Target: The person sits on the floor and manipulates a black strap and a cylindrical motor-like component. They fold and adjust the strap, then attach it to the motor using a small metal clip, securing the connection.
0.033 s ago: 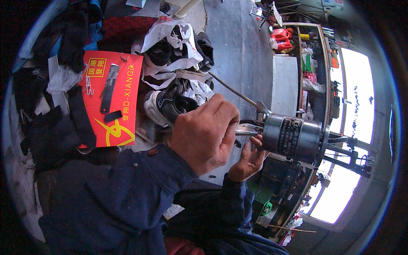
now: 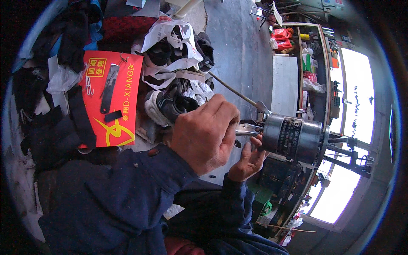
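Observation:
My left hand [image 2: 204, 134] is a closed fist, back of the hand toward me. A shiny metal piece [image 2: 247, 129] sticks out of it toward a silver metal cylinder [image 2: 293, 139] with a printed black label. What lies inside the fist is hidden. Below the metal piece, close to the cylinder, is my right hand [image 2: 247, 162], palm partly showing. Its fingers are curved and apart, with the fingertips near the metal piece; whether they touch it I cannot tell. From the cylinder's far end extends a dark metal frame [image 2: 350, 159].
Black-and-white shoes [image 2: 170, 104] lie left of the fist, with more shoes in white paper [image 2: 187, 49] beyond. A red printed card [image 2: 114, 89] carries a dark blade-like strip [image 2: 109, 91]. Black fabric pieces [image 2: 55, 131] are heaped at left. A cluttered shelf [image 2: 324, 63] and bright windows stand right.

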Tool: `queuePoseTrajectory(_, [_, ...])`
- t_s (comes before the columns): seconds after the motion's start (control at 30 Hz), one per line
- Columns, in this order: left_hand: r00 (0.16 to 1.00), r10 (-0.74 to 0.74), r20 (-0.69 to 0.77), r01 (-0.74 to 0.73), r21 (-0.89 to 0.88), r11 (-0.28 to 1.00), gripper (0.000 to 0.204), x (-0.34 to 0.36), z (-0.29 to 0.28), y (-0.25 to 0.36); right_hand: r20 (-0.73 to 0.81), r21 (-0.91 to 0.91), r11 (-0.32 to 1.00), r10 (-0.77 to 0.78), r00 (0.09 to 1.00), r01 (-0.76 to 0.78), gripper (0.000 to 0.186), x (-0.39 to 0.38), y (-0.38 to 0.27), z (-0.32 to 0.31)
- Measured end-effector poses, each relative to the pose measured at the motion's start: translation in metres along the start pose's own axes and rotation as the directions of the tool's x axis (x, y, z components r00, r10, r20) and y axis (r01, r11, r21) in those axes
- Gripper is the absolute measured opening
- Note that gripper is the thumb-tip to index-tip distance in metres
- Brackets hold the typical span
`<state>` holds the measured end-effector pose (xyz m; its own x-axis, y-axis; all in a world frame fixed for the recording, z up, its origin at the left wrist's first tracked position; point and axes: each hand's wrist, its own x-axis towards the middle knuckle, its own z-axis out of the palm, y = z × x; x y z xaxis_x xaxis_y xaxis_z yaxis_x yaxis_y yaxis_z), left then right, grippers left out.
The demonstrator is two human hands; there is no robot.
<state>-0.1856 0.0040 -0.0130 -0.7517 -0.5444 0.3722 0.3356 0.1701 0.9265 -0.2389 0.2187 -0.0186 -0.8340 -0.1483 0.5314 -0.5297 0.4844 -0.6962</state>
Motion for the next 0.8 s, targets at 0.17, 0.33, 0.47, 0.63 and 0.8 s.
queuePoseTrajectory(0.17, [1.0,-0.012,0.017,0.012,-0.001,1.0,0.02,-0.0005,0.0007,0.0003,-0.019,0.254,0.954,0.168,0.986,-0.158,0.021,0.0002,0.0005,0.0004])
queuePoseTrajectory(0.33, [1.0,-0.01,0.007,0.01,0.008,1.0,0.021,-0.0002,0.002,0.0005,-0.03,0.273,0.947,0.182,0.983,-0.167,0.02,0.001,0.0006,0.0021])
queuePoseTrajectory(0.47, [1.0,-0.012,0.011,0.012,0.009,1.0,0.022,-0.0004,0.0025,0.0002,-0.043,0.223,0.967,0.14,0.989,-0.127,0.02,0.0002,0.0016,0.0027])
queuePoseTrajectory(0.63, [1.0,0.0,-0.008,0.0,0.006,1.0,0.022,0.0002,0.0019,-0.0009,-0.053,0.279,0.949,0.17,0.984,-0.149,0.021,0.0,-0.0006,0.0037])
queuePoseTrajectory(0.8, [1.0,-0.005,0.004,0.005,0.019,1.0,0.022,-0.0008,0.0015,-0.0007,-0.069,0.106,0.989,0.107,0.992,-0.099,0.024,-0.0022,-0.0046,0.0058])
